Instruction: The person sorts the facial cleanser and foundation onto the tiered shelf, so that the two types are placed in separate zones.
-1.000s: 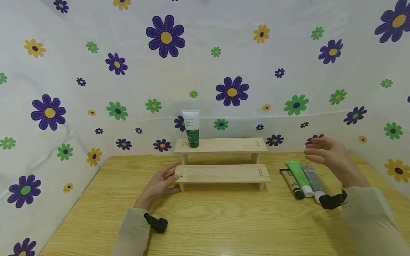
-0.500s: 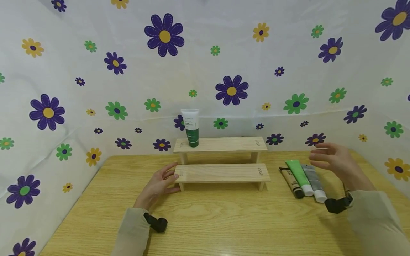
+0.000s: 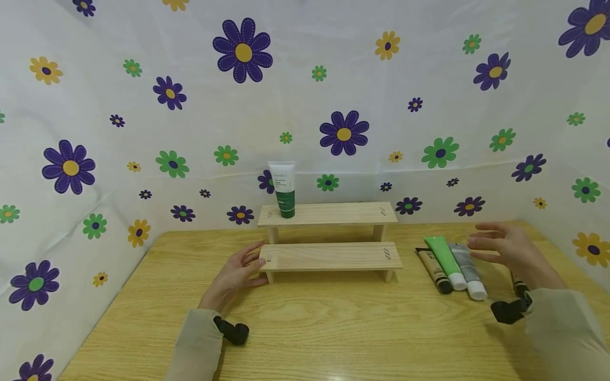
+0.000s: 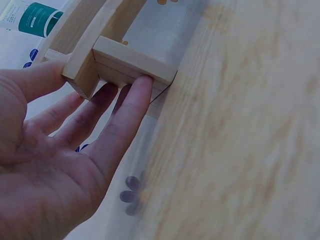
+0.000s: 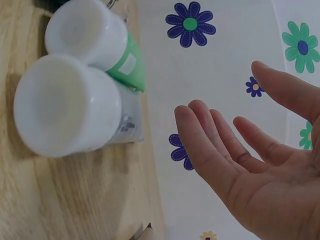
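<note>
My left hand [image 3: 235, 274] grips the left end of the lower step of a two-step wooden stand [image 3: 333, 256]. In the left wrist view its thumb lies on the board's end and the fingers [image 4: 122, 122] touch the leg below. A white and green squeeze tube [image 3: 284, 189] stands on its cap at the left of the upper step. On the right, my right hand [image 3: 517, 251] hovers with relaxed fingers, holding nothing. Nearest to it lies a grey tube [image 3: 469, 271], beside a green tube [image 3: 447, 262] and a beige tube with a black cap [image 3: 434, 270].
Another dark-capped tube [image 3: 519, 286] lies partly hidden under my right wrist. The wood-grain table [image 3: 305, 328] runs back to a white flowered cloth [image 3: 381, 95] that hangs behind and on both sides.
My right hand has moved to the right and slightly down, and the dark-capped tube beneath its wrist has come into sight. The left hand keeps its place on the stand.
</note>
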A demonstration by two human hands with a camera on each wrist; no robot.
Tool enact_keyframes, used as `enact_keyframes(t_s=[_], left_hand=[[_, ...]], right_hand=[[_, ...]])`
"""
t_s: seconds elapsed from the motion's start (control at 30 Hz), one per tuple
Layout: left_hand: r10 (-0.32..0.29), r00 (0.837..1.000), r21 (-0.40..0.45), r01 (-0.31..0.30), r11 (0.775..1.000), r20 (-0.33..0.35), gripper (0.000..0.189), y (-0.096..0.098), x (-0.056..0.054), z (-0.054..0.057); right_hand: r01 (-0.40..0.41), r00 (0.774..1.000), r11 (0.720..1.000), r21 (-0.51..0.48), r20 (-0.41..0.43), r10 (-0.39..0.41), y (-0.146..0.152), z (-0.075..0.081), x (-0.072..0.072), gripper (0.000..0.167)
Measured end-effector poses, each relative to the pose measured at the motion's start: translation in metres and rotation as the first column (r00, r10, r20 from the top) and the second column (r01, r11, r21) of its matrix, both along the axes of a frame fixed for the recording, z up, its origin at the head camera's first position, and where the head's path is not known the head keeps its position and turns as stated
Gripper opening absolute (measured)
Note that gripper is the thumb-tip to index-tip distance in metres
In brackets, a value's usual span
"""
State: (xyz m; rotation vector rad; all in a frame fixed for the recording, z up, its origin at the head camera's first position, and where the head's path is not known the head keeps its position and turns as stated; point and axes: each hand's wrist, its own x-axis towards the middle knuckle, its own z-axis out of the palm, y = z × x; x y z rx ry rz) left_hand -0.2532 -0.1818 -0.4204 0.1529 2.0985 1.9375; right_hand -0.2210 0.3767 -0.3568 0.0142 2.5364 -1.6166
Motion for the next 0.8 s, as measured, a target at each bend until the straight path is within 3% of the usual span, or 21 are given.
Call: enact_keyframes(t_s=[0.4,0.63,0.8], left_hand=[[-0.008,1.0,0.012,0.007,1.0,0.008,0.058,0.001,0.001,0.0],[-0.012,1.0,0.01,0.012,1.0,0.003,0.059,0.001,0.003,-0.002],[-0.015,1.0,0.01,0.015,1.0,0.0,0.058,0.001,0.003,0.0]], right_hand=[[0.012,0.999,1.0,0.014,0.043,-0.013,0.014,-0.011,0.005,0.064],[-0.002,0.996,0.998,-0.057,0.092,0.007,0.02,-0.017,0.01,0.066],[0.002,0.993,0.999,-0.053,0.118,0.004,0.021,-0.018,0.01,0.064]])
